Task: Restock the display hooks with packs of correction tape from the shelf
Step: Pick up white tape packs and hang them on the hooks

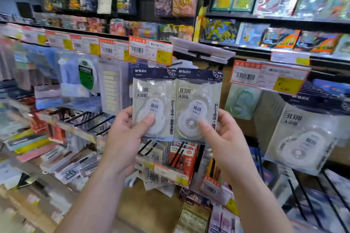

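Two correction tape packs held side by side, upright, edges touching or slightly overlapped, in front of the display, just below a price tag (151, 50). Left pack (154, 104) pinched by left hand (125, 134), thumb on front face. Right pack (198, 107) pinched by right hand (225, 138), thumb likewise. Step in hand: carrying packs to hook. Judged next: align header holes w/ a free hook; hook tip not clearly visible. Similar pack (301, 140) hangs at right.

Two bare forearms, left hand (123, 138), right hand (225, 143), no sleeves, no rings
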The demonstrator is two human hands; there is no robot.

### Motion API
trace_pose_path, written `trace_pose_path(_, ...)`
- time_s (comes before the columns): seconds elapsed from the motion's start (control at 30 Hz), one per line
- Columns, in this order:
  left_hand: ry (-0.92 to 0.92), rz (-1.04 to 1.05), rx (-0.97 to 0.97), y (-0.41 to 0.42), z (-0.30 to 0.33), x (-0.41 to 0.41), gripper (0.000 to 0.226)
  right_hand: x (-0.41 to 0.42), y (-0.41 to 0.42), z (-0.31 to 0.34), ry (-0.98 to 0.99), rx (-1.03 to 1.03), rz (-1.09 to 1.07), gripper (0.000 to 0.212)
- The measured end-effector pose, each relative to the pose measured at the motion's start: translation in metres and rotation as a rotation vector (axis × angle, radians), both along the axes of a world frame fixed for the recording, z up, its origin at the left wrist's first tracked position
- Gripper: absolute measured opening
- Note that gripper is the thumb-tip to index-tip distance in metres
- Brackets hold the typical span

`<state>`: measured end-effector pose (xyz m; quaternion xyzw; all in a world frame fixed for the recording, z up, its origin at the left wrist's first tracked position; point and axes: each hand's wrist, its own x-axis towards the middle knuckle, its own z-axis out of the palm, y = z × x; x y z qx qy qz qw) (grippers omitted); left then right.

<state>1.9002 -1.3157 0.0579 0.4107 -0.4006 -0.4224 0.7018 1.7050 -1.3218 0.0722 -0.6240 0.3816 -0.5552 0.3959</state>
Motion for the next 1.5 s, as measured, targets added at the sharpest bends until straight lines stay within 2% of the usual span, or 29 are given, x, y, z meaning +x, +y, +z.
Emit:
trace_pose_path(0.2, -0.003, -0.080, -0.008, -0.012, 0.002, 0.016, 0.034, 0.015, 0.000, 0.006, 0.025, -0.005, -0.105, 0.037)
trace_pose_path(0.3, -0.008, -0.116, -0.010, -0.014, 0.001, 0.025, 0.043, 0.023, 0.000, 0.005, 0.016, 0.008, -0.134, 0.043)
trace_pose_path(0.37, 0.002, -0.133, -0.007, -0.015, 0.001, 0.030, 0.050, 0.027, 0.000, 0.003, 0.007, 0.022, -0.142, 0.036)
trace_pose_path(0.57, 0.022, -0.183, 0.001, -0.021, -0.001, 0.045, 0.049, 0.032, 0.004, 0.000, -0.039, 0.027, -0.172, 0.026)
trace_pose_path(1.03, 0.022, -0.232, -0.013, -0.020, -0.007, 0.052, 0.053, 0.032, 0.001, -0.007, -0.047, 0.014, -0.218, 0.027)
trace_pose_path(1.2, 0.029, -0.234, -0.007, -0.019, -0.011, 0.052, 0.056, 0.029, -0.010, -0.014, 0.033, 0.047, -0.339, 0.020)
trace_pose_path(1.37, 0.043, -0.237, -0.005, -0.020, -0.014, 0.049, 0.055, 0.028, -0.026, -0.023, 0.256, 0.043, -0.497, 0.045)
trace_pose_path(1.5, 0.048, -0.230, 0.005, -0.021, -0.017, 0.047, 0.052, 0.025, -0.042, -0.027, 0.316, 0.044, -0.560, 0.050)
